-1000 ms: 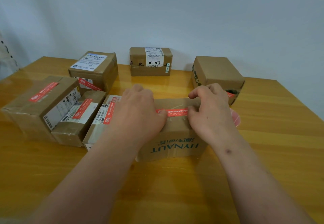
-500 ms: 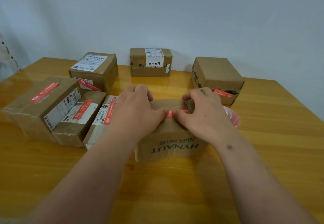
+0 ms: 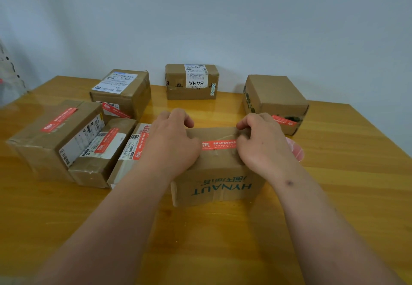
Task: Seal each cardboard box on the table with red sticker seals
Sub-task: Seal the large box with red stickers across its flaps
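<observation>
- Setting: a plain room used as a small parcel-packing station; home or office cannot be told.
- Wooden table (image 3: 334, 173): glossy, orange-toned, set against the far wall.
- Wall (image 3: 223, 17): bare, pale.
- Cardboard boxes (image 3: 124, 88): several across the table, bearing shipping labels and red sticker seals (image 3: 59, 119).
</observation>
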Action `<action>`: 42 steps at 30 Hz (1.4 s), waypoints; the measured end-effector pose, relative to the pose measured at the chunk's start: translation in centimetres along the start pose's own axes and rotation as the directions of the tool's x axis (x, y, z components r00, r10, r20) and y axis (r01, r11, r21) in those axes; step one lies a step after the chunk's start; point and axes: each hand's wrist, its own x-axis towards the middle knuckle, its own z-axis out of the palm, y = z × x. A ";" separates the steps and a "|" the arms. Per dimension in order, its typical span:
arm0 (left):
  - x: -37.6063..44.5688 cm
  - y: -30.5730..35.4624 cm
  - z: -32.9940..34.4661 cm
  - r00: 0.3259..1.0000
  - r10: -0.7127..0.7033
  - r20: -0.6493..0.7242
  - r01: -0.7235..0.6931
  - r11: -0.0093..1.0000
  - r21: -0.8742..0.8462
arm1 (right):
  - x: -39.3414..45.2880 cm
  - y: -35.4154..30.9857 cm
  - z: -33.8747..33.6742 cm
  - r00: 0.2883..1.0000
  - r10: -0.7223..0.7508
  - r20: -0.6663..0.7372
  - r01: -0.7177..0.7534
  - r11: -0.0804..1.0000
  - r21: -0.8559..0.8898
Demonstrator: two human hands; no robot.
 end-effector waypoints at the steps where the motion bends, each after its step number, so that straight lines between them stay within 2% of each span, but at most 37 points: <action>1: 0.0 0.0 0.0 1.000 -0.004 0.000 0.004 1.000 -0.027 | 0.0 0.0 0.0 1.000 0.010 -0.002 -0.010 1.000 0.002; 10: -1.0 -0.3 -0.4 0.999 -0.047 -0.023 0.042 0.985 -0.170 | 0.1 0.2 -1.2 0.988 0.150 0.036 -0.152 0.987 0.046; 12: -1.6 -0.5 -0.6 0.997 -0.064 0.039 0.068 0.994 -0.086 | -0.2 0.3 -1.3 0.981 0.172 0.088 -0.175 0.984 0.026; 14: -2.3 -0.5 -0.8 0.986 -0.104 0.129 0.115 0.990 -0.084 | -0.8 0.3 -1.3 0.967 0.201 0.157 -0.200 0.980 -0.021; 17: -2.9 -0.4 -1.2 0.984 -0.126 0.128 0.151 0.967 -0.207 | -1.5 0.1 -1.6 0.973 0.190 0.131 -0.208 0.968 0.138; 21: -3.4 -0.7 -2.0 0.997 -0.078 -0.026 0.066 0.950 -0.306 | -2.4 -0.5 -3.0 0.992 0.129 0.010 -0.125 0.941 0.313; 23: -3.8 -0.8 -2.4 0.995 -0.039 -0.089 0.009 0.949 -0.315 | -2.9 -1.0 -3.9 0.988 0.142 -0.060 -0.087 0.833 0.546; 25: -4.3 -0.6 -2.7 0.994 -0.056 -0.096 0.016 0.927 -0.374 | -3.2 -1.3 -4.5 0.977 0.197 -0.086 -0.051 0.600 0.798; 27: -4.8 -0.4 -2.7 0.991 -0.123 -0.055 0.082 0.875 -0.478 | -3.6 -1.5 -4.8 0.972 0.223 -0.071 -0.023 0.394 0.919; 28: -5.0 -0.3 -2.7 0.987 -0.161 -0.027 0.122 0.837 -0.533 | -3.9 -1.5 -4.7 0.973 0.220 -0.072 -0.011 0.354 0.935; 31: -5.9 0.1 -2.6 0.969 -0.239 0.061 0.227 0.768 -0.599 | -4.6 -1.1 -4.1 0.979 0.163 -0.125 0.055 0.380 0.923; 34: -6.8 0.1 -2.4 0.959 -0.231 0.163 0.280 0.855 -0.436 | -5.4 -1.4 -3.6 0.991 0.048 -0.126 0.099 0.373 0.922; 36: -7.1 -0.1 -2.1 0.967 -0.179 0.183 0.221 0.944 -0.244 | -5.7 -1.8 -3.4 0.992 -0.040 -0.122 0.127 0.409 0.903; 38: -7.0 -0.2 -2.4 0.978 -0.145 0.153 0.171 0.970 -0.173 | -5.8 -2.3 -3.5 0.989 -0.106 -0.103 0.139 0.433 0.891; 40: -6.8 -0.1 -3.2 0.993 -0.050 0.104 0.079 0.954 -0.290 | -5.8 -2.8 -3.6 0.988 -0.130 -0.088 0.136 0.430 0.892; 42: -6.8 0.3 -4.3 0.987 0.149 0.059 -0.115 0.917 -0.382 | -5.9 -3.3 -3.7 0.986 -0.150 -0.066 0.124 0.424 0.897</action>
